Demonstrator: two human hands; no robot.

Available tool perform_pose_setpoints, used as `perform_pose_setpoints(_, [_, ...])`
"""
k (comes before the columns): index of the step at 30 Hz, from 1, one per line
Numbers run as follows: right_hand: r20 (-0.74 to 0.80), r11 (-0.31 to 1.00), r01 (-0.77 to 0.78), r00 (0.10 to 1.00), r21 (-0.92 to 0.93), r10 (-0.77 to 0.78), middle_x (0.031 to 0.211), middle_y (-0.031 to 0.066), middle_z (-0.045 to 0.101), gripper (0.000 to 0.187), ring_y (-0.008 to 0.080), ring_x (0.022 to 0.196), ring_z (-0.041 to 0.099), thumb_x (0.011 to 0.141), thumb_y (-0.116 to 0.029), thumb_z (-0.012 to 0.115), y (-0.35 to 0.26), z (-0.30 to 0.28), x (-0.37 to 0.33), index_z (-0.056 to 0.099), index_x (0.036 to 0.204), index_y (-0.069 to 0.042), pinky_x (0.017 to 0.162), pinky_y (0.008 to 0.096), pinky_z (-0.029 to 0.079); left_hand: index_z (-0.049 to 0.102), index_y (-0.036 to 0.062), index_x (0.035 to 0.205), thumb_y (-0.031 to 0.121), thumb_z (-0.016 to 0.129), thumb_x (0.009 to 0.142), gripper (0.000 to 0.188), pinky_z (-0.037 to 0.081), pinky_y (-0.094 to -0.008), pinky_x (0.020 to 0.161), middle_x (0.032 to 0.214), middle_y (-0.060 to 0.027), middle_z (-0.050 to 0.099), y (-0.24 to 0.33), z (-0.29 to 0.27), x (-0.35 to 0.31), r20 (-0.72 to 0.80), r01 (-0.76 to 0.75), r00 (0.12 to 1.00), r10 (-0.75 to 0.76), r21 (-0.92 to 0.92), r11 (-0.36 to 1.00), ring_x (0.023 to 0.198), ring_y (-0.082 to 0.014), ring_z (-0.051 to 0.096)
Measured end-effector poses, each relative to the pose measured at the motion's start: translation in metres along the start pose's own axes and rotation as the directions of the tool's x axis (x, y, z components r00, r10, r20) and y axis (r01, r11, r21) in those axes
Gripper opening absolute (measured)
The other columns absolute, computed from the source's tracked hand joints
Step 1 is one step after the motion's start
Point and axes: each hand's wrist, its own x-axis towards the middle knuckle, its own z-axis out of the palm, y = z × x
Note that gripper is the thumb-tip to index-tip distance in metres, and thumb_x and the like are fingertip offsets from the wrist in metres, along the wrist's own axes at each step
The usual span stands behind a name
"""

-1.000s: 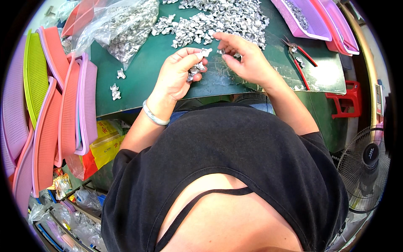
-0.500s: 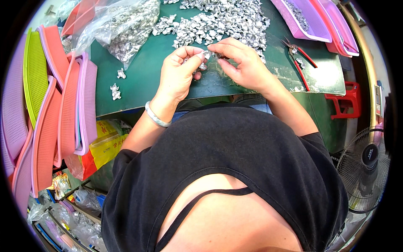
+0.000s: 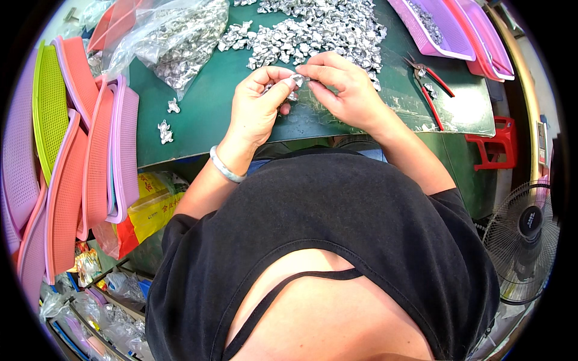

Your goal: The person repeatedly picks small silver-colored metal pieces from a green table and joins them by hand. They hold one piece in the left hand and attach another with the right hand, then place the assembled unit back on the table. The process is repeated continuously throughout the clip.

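Metal piece (image 3: 297, 79) above the near part of the green table (image 3: 208, 132), clamped between thumb and fingers of the left hand (image 3: 256, 105). Right hand (image 3: 346, 90) has its fingertips at the piece; cannot tell whether they pinch it. Pile (image 3: 325, 33) just beyond; bag (image 3: 189, 60) to the left, two loose pieces (image 3: 165, 132) near it. Pliers (image 3: 431, 103) right, handles spread. Baskets (image 3: 63, 204) crowd the left edge. Fingers hide most of the palmed pieces (image 3: 292, 96); frame top cuts pile and bag.
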Motion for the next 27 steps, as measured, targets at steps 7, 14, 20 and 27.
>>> perform_pose_setpoints(7, [-0.033,0.997,-0.05,0.998,0.05,0.052,0.09,0.0083,0.058,0.032,0.0193,0.077,0.059,0.071,0.003,0.06,0.001,0.001,0.001,0.059,0.102,-0.003,0.066,0.0274,0.048,0.055,0.0027,0.091,0.009,0.054,0.083,0.01,0.042,-0.0213,0.048,0.082,-0.0075,0.06,-0.003,-0.011,0.004,0.062,0.111,0.993,-0.097,-0.281,0.953,0.067,-0.0131,0.056])
perform_pose_setpoints(14, [-0.037,0.973,-0.131,0.989,0.188,0.141,0.09,0.0061,0.059,0.05,0.0121,0.075,0.056,0.072,0.005,0.06,-0.001,-0.001,0.001,0.048,0.119,-0.005,0.068,0.0242,0.046,0.054,0.0021,0.094,0.017,0.052,0.084,0.018,0.043,-0.0244,0.048,0.083,-0.0122,0.059,0.002,-0.016,0.007,0.13,0.289,0.957,-0.259,-0.49,0.822,0.068,-0.0197,0.057])
perform_pose_setpoints(20, [-0.035,0.981,-0.086,0.995,0.171,0.093,0.093,0.0064,0.061,0.051,0.0125,0.076,0.056,0.072,0.004,0.06,-0.006,-0.001,0.004,0.047,0.121,-0.006,0.069,0.0247,0.046,0.055,0.0018,0.093,0.023,0.054,0.085,0.023,0.042,-0.0213,0.045,0.081,-0.0093,0.058,0.004,-0.007,0.008,0.154,0.35,0.936,-0.317,-0.302,0.887,0.065,-0.0164,0.056])
perform_pose_setpoints(27, [-0.033,0.982,-0.057,0.997,0.18,0.064,0.094,0.0067,0.06,0.053,0.0138,0.077,0.057,0.072,0.004,0.061,-0.004,-0.001,0.004,0.046,0.122,-0.007,0.069,0.0259,0.046,0.054,0.0015,0.087,0.018,0.056,0.084,0.017,0.039,-0.019,0.041,0.076,-0.0072,0.057,0.01,0.002,0.009,0.109,0.336,0.941,-0.319,-0.23,0.913,0.061,-0.0134,0.055])
